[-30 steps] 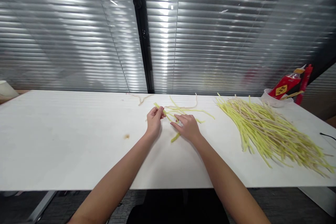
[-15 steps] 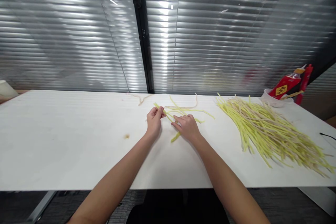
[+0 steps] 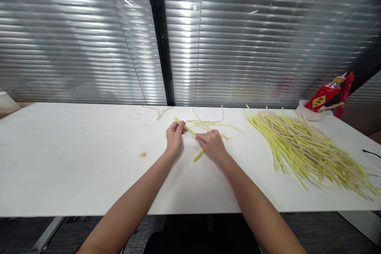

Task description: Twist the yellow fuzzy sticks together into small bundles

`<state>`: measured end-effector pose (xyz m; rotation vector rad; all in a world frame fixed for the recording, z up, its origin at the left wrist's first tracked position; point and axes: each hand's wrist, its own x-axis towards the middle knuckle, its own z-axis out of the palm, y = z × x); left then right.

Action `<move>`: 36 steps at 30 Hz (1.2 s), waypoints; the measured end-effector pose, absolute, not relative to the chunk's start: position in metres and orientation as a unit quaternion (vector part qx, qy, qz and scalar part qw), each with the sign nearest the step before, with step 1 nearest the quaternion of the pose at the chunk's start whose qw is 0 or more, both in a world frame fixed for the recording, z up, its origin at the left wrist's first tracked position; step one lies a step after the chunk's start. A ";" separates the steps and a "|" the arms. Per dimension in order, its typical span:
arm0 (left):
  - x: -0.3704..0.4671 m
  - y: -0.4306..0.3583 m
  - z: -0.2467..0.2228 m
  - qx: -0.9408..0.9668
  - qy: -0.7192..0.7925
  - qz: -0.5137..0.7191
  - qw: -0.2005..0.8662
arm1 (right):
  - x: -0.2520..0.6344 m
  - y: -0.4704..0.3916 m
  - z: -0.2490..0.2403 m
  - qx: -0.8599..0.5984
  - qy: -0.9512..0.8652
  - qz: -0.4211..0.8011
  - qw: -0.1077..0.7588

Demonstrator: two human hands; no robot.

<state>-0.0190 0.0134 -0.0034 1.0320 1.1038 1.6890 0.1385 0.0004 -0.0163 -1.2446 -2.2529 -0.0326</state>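
Between my two hands runs a short length of yellow pipe cleaners (image 3: 191,130), its strands lying close together. My left hand (image 3: 175,135) is closed on the upper left part, and a yellow tip pokes out past the fingers. The fingers of my right hand (image 3: 212,142) pinch the lower right end. Just below my right hand lies a thicker yellow twisted piece (image 3: 199,155), partly hidden by the hand. Loose yellow strands and a beige pipe cleaner (image 3: 212,122) spread on the table behind my hands.
A large heap of yellow and beige pipe cleaners (image 3: 309,149) covers the right side of the white table (image 3: 74,166). Behind it, a white bowl (image 3: 309,113) holds a red bottle (image 3: 324,97). Another beige strand (image 3: 160,113) lies near the back edge, before the window blinds.
My right fingers have closed into a pinch on the strands. The strands between my hands were spread apart and now lie together. My left hand has hardly moved.
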 end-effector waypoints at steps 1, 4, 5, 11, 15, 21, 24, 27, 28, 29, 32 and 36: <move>-0.019 0.013 -0.003 0.413 0.441 0.675 0.423 | 0.138 0.000 -0.016 -0.463 -0.840 -0.008 0.282; -0.019 0.013 -0.004 0.416 0.442 0.673 0.423 | 0.139 0.000 -0.013 -0.459 -0.841 0.007 0.284; -0.019 0.013 -0.004 0.415 0.443 0.672 0.424 | 0.139 0.000 -0.013 -0.458 -0.842 0.010 0.285; -0.020 0.015 -0.003 0.382 0.433 0.684 0.446 | 0.140 0.000 -0.016 -0.463 -0.829 -0.005 0.315; -0.020 0.016 -0.002 0.345 0.427 0.687 0.477 | 0.140 -0.001 -0.018 -0.479 -0.811 -0.027 0.334; -0.015 0.011 0.001 0.321 0.430 0.676 0.505 | 0.139 0.000 -0.019 -0.483 -0.798 -0.014 0.359; -0.013 0.009 0.003 0.300 0.432 0.667 0.528 | 0.138 0.000 -0.020 -0.478 -0.789 0.028 0.385; -0.014 0.009 0.004 0.260 0.414 0.657 0.573 | 0.135 -0.002 -0.018 -0.452 -0.752 0.151 0.454; -0.014 0.009 0.003 0.246 0.401 0.652 0.594 | 0.133 -0.002 -0.018 -0.440 -0.734 0.200 0.477; -0.014 0.010 0.003 0.234 0.387 0.644 0.617 | 0.131 -0.003 -0.017 -0.428 -0.715 0.243 0.496; -0.014 0.011 0.001 0.212 0.358 0.600 0.683 | 0.128 -0.004 -0.015 -0.398 -0.691 0.306 0.521; -0.014 0.011 0.000 0.231 0.347 0.553 0.721 | 0.128 -0.002 -0.014 -0.349 -0.718 0.318 0.512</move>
